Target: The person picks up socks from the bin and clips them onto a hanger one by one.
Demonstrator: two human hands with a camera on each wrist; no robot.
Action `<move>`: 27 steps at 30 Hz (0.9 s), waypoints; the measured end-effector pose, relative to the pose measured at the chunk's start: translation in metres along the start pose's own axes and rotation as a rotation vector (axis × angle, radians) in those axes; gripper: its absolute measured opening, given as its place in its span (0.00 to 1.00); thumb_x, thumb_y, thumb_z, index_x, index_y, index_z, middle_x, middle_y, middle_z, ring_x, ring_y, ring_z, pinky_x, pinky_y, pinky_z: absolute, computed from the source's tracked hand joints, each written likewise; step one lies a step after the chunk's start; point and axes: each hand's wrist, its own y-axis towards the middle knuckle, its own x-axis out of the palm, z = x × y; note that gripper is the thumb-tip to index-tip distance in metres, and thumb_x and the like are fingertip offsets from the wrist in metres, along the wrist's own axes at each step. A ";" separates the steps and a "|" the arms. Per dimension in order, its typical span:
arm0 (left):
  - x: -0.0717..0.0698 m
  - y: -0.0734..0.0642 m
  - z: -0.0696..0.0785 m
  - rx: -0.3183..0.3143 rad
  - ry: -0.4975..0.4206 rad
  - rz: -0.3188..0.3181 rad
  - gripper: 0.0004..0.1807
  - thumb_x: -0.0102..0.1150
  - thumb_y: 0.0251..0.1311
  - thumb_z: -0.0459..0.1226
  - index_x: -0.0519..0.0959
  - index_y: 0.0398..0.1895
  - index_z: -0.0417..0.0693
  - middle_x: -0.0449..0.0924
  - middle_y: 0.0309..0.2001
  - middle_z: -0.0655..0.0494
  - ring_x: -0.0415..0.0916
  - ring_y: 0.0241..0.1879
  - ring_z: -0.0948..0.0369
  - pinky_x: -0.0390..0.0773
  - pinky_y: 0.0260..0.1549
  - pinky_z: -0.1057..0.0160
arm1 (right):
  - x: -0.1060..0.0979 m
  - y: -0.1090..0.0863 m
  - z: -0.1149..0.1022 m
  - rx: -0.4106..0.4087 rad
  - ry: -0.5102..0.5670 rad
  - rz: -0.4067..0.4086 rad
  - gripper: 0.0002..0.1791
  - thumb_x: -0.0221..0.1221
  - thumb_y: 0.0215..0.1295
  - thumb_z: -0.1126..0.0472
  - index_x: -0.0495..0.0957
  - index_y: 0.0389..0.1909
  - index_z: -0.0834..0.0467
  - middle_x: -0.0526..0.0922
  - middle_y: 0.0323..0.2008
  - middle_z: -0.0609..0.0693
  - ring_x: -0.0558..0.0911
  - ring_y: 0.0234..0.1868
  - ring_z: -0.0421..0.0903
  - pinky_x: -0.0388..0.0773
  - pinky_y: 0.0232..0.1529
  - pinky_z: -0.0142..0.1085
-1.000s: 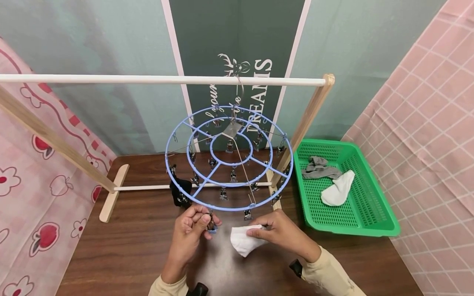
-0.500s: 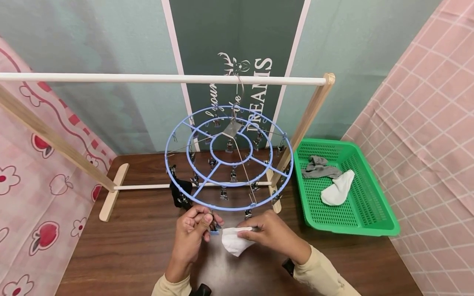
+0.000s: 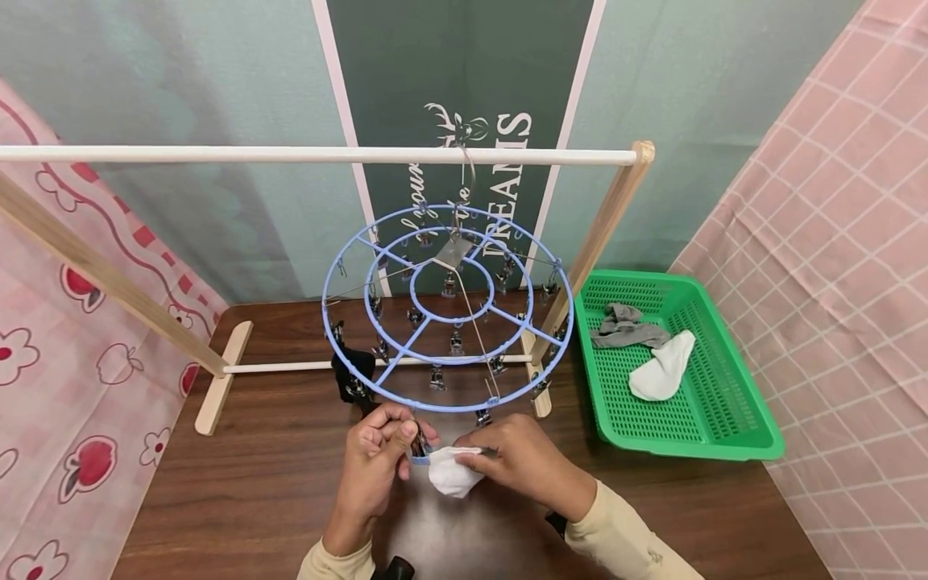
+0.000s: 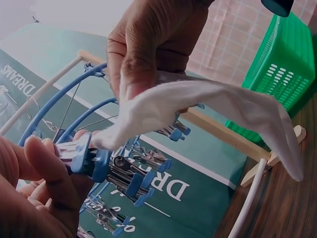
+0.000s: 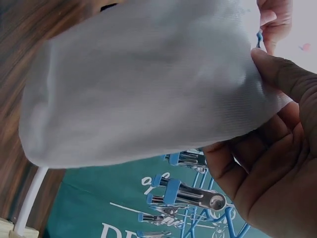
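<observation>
Head view, lower centre of the frame: a white cloth [image 3: 453,474], held up just above a wooden table [image 3: 254,483]. Its upper edge is pinched between thumb and fingers by the right hand [image 3: 532,463]; the rest is left to droop. In the right wrist view, most of the upper half is filled by the same cloth, its ribbed edge gripped at the right.

A metal clip with blue tips [image 4: 94,163] is pinched by the left hand [image 3: 377,459], thumb against fingers, just left of the cloth. In the left wrist view the cloth's near corner is brought right up to the blue tips; whether it is caught between them cannot be told.

Centre of the frame: a blue round hanger [image 3: 452,321], hung by a metal hook from a white rod [image 3: 254,155] that is run across the upper part. Many metal clips are carried beneath its rings. A black cloth [image 3: 353,372] is hung at the ring's lower left, near the left hand.

Right side of the frame: a green basket [image 3: 689,448], set on the table. Inside, toward its upper left, a crumpled grey cloth [image 3: 625,329]; just below and right, a second white piece [image 3: 663,366].
</observation>
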 end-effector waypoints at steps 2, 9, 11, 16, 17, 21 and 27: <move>0.000 0.000 0.000 -0.003 0.004 0.004 0.07 0.49 0.65 0.21 0.63 0.34 0.19 0.84 0.27 0.50 0.80 0.24 0.64 0.63 0.04 0.69 | 0.001 0.000 0.000 0.006 -0.018 0.001 0.04 0.68 0.57 0.57 0.87 0.33 0.51 0.86 0.29 0.38 0.81 0.29 0.29 0.75 0.30 0.22; 0.001 0.000 -0.001 0.015 0.019 -0.003 0.06 0.49 0.64 0.20 0.65 0.34 0.20 0.85 0.28 0.48 0.82 0.25 0.63 0.61 0.03 0.65 | 0.003 0.002 -0.003 0.015 -0.033 -0.007 0.04 0.67 0.58 0.56 0.86 0.34 0.51 0.86 0.30 0.38 0.81 0.29 0.29 0.75 0.29 0.22; 0.001 0.000 -0.001 0.013 0.026 -0.003 0.06 0.49 0.63 0.20 0.65 0.34 0.20 0.84 0.28 0.46 0.81 0.25 0.63 0.62 0.03 0.66 | 0.004 0.003 -0.004 0.016 -0.029 -0.009 0.04 0.67 0.59 0.56 0.86 0.34 0.51 0.86 0.30 0.38 0.81 0.29 0.29 0.75 0.30 0.22; 0.002 -0.001 0.000 -0.035 0.063 0.015 0.06 0.51 0.63 0.21 0.66 0.34 0.21 0.84 0.28 0.42 0.75 0.19 0.65 0.66 0.06 0.70 | 0.006 0.006 -0.008 0.015 -0.032 -0.010 0.04 0.66 0.60 0.55 0.86 0.34 0.50 0.86 0.31 0.37 0.81 0.31 0.29 0.75 0.31 0.23; 0.002 -0.001 0.000 -0.046 0.070 0.019 0.06 0.51 0.63 0.21 0.66 0.34 0.21 0.84 0.28 0.41 0.74 0.19 0.65 0.66 0.06 0.71 | 0.007 0.007 -0.008 0.016 -0.035 -0.012 0.04 0.66 0.60 0.55 0.86 0.34 0.49 0.86 0.31 0.36 0.81 0.30 0.29 0.75 0.30 0.23; 0.003 -0.001 0.000 -0.062 0.092 0.021 0.06 0.52 0.63 0.21 0.67 0.35 0.21 0.83 0.28 0.40 0.74 0.19 0.66 0.69 0.08 0.72 | 0.008 0.009 -0.009 0.023 -0.031 -0.023 0.03 0.66 0.60 0.55 0.85 0.33 0.49 0.85 0.30 0.35 0.79 0.28 0.28 0.73 0.28 0.22; 0.003 0.000 -0.001 -0.060 0.106 0.023 0.06 0.52 0.62 0.21 0.67 0.35 0.21 0.84 0.29 0.43 0.77 0.23 0.66 0.69 0.10 0.75 | 0.010 0.008 -0.009 0.018 -0.023 -0.031 0.06 0.65 0.61 0.55 0.86 0.38 0.49 0.86 0.34 0.37 0.81 0.32 0.29 0.75 0.31 0.23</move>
